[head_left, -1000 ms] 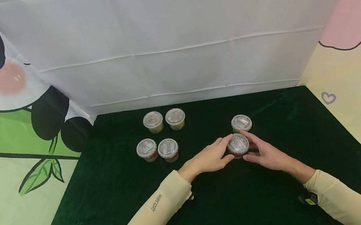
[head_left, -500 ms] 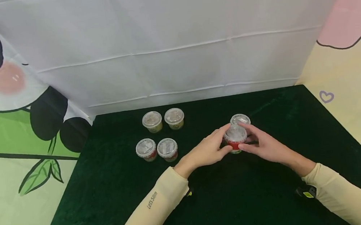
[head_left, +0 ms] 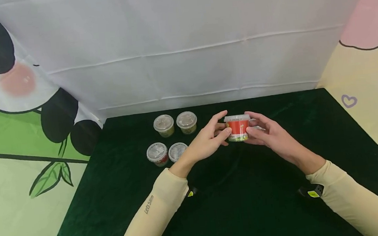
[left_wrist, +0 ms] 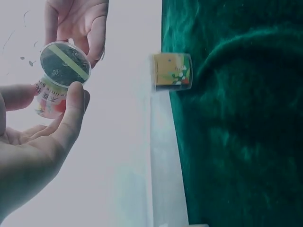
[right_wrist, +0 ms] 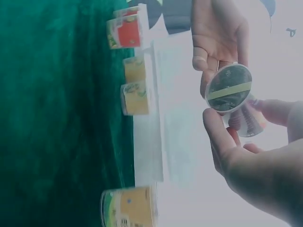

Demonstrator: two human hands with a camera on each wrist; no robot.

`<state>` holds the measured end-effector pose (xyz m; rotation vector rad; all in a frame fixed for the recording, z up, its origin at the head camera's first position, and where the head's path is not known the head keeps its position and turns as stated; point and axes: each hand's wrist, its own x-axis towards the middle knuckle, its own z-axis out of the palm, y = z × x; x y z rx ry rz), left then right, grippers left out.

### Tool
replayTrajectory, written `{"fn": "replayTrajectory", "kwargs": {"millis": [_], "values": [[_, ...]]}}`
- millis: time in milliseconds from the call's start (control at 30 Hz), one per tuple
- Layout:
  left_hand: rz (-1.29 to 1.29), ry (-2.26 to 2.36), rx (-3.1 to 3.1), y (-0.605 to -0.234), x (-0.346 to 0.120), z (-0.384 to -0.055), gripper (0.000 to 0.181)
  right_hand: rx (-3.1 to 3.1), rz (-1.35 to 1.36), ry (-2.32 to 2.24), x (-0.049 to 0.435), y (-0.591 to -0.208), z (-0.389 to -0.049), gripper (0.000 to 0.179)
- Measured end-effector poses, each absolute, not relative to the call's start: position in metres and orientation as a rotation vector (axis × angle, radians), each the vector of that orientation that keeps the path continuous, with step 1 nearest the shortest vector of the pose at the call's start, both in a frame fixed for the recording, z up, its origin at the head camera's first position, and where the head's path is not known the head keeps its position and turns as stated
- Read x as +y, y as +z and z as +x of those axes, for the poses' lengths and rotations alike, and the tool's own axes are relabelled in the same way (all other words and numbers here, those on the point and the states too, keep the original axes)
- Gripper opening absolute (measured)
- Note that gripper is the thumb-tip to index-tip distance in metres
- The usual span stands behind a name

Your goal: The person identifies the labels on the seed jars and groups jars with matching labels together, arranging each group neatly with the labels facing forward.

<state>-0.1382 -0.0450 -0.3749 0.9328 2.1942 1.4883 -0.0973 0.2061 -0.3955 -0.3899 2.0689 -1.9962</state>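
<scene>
Both hands hold one clear plastic tub (head_left: pixel 238 128) with a red label and a clear lid, raised and tipped so its side faces the head camera. The left hand (head_left: pixel 208 137) pinches its left side, thumb in front and fingers behind. On the opposite side the right hand (head_left: pixel 267 131) grips it the same way. In the left wrist view, a round end of the tub (left_wrist: pixel 65 64) shows a yellow-green strip across it. Behind the held tub, a tub with a yellow label (left_wrist: pixel 171 71) stands on the cloth, mostly hidden in the head view.
Two yellow-green tubs (head_left: pixel 164 125) (head_left: pixel 186 122) stand at the back left of the green cloth (head_left: pixel 252 203). In front of them are two red-labelled tubs (head_left: pixel 157 153) (head_left: pixel 177 151), one partly behind the left hand. White fabric (head_left: pixel 184 72) hangs along the back edge.
The hands have closed on the front right tub, lifted it off the cloth and tipped it so its red label shows. The left forearm now overlaps one red-labelled tub.
</scene>
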Motion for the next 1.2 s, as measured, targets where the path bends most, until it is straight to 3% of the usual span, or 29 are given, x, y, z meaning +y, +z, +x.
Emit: {"fn": "replayTrajectory", "kwargs": {"millis": [467, 700, 1200], "values": [[0.869, 1.566, 2.183, -0.371, -0.065, -0.139, 0.058, 1.952, -0.400, -2.053, 0.186, -0.393, -0.107, 0.066], [0.823, 1.622, 2.202, -0.376, -0.062, -0.142, 0.064, 1.945, -0.417, -2.049, 0.185, -0.394, -0.107, 0.067], [0.932, 1.589, 2.226, -0.379, -0.071, -0.143, 0.059, 1.997, -0.373, -1.946, 0.181, -0.391, -0.106, 0.072]]}}
